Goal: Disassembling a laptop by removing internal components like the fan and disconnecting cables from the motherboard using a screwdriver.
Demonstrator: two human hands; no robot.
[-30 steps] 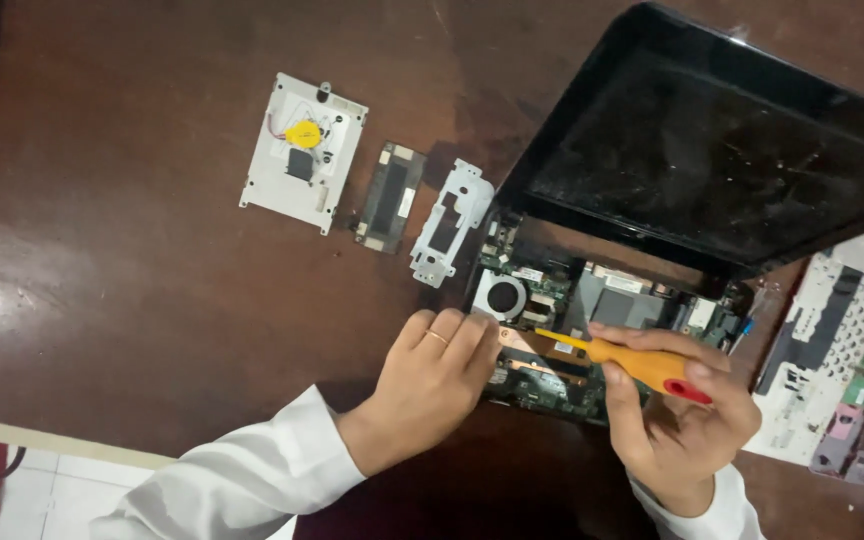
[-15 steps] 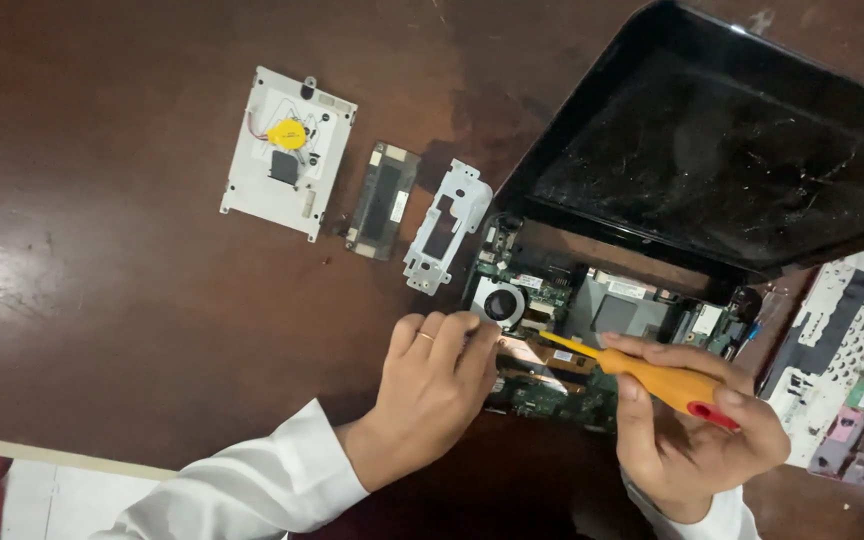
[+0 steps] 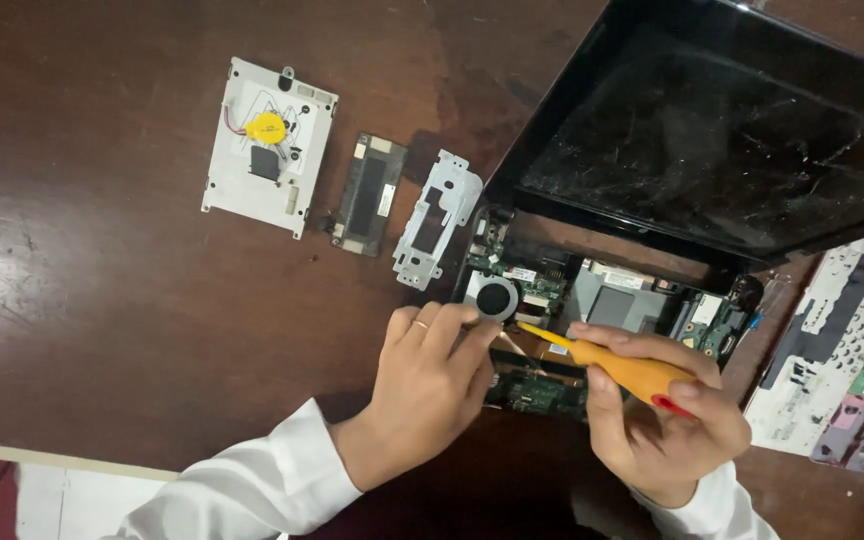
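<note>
Two hands on the opened laptop base (image 3: 602, 300). Right hand (image 3: 667, 425) is clenched around a screwdriver (image 3: 617, 365) with an orange-yellow handle, thumb along the top, shaft angled up-left. Tip sits just right of the round black fan (image 3: 495, 298); whether it's seated in a screw is hard to tell from this angle. Left hand (image 3: 427, 385) grasps nothing: it lies flat with fingers stretched forward, fingertips (image 3: 467, 318) resting on the board edge right beside the fan. Ring visible on one finger. Both sleeves white.

Base is stripped: green circuit board (image 3: 537, 280), grey metal shield (image 3: 617, 300) in the middle, more green board at the right end. Black screen (image 3: 742, 130) still hinged on, tilted back above the base, surface scratched.

Removed parts lie in a row on the dark wooden table (image 3: 102, 250), left of the laptop: white drive caddy (image 3: 267, 145) with a yellow coin cell and thin wires on it, then a dark narrow module (image 3: 367, 195), then a silver metal bracket (image 3: 437, 215) nearly touching the laptop corner.

Far right: white keyboard frame (image 3: 832, 340), partly cut off.
</note>
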